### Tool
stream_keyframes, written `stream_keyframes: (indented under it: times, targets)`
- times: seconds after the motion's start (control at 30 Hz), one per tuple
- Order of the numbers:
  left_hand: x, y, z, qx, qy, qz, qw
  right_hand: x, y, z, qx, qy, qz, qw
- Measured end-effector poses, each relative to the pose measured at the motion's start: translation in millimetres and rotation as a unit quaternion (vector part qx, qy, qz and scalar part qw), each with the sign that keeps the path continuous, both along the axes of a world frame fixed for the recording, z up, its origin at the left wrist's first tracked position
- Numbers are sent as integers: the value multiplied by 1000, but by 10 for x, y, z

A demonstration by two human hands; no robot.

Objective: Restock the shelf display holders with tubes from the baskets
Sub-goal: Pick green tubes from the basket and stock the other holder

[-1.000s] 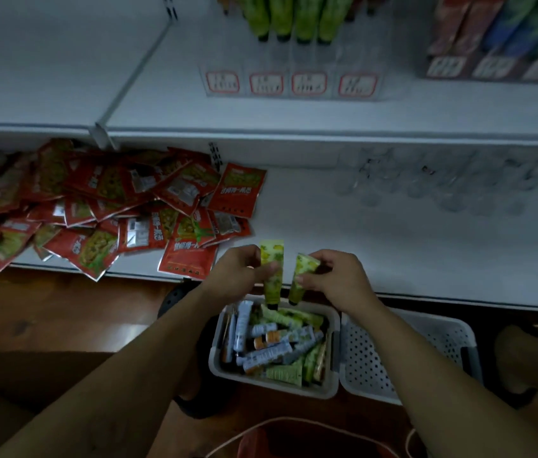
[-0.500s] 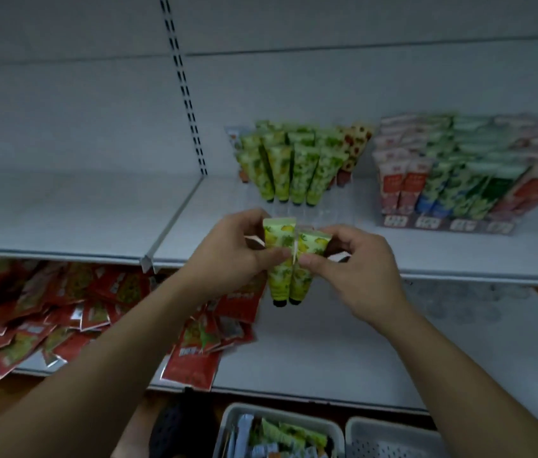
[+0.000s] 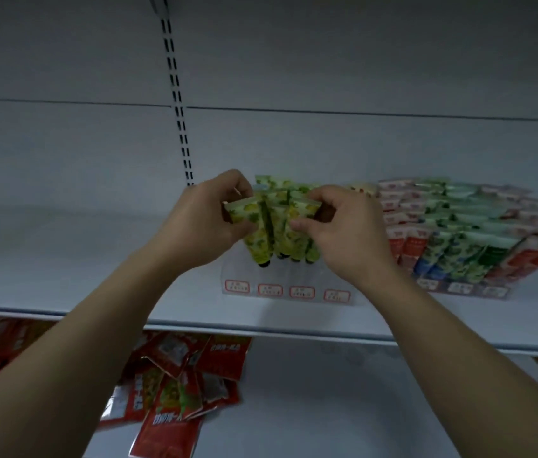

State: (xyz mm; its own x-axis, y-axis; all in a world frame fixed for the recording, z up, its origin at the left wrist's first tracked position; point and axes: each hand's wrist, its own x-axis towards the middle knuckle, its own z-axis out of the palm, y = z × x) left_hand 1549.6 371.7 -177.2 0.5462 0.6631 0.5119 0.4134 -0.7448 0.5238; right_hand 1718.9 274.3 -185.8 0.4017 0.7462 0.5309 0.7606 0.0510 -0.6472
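Green tubes pinched by left hand, right hand.

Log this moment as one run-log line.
phase: restocking | left hand: grips green tube | right hand: pinches second green tube | position: at clear display holder on shelf

Blur makes the price labels on the clear holder unreadable.

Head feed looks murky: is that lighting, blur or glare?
Head view: dim, even light, no glare. Green tubes between left hand and right hand are fairly sharp; price labels and the right-side display are soft, unreadable.
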Motion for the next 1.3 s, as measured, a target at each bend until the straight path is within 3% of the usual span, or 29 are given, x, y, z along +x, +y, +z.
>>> stream_keyframes:
  times: [0.33, 0.63, 0.8, 0.9, 1.17, 1.3]
  targets:
    - [41, 71, -211, 22, 5, 13, 1000, -42, 68, -222, -15, -57, -8, 998]
    - [138, 128, -178, 132, 79, 2, 988, -63, 156, -153, -54, -191, -12, 980]
    - [250, 118, -292, 179, 63, 4, 982, -30, 193, -127, -70, -209, -13, 975]
    - [265, 78, -270, 158, 45, 34, 986, -6, 221, -119, -74, -200, -13, 977]
    - [424, -45, -266, 92, 102, 74, 988, 44, 157, -237, -45, -171, -26, 984]
    - [393, -12, -255, 46, 92, 78, 992, 34, 144, -175, -78, -194, -27, 977]
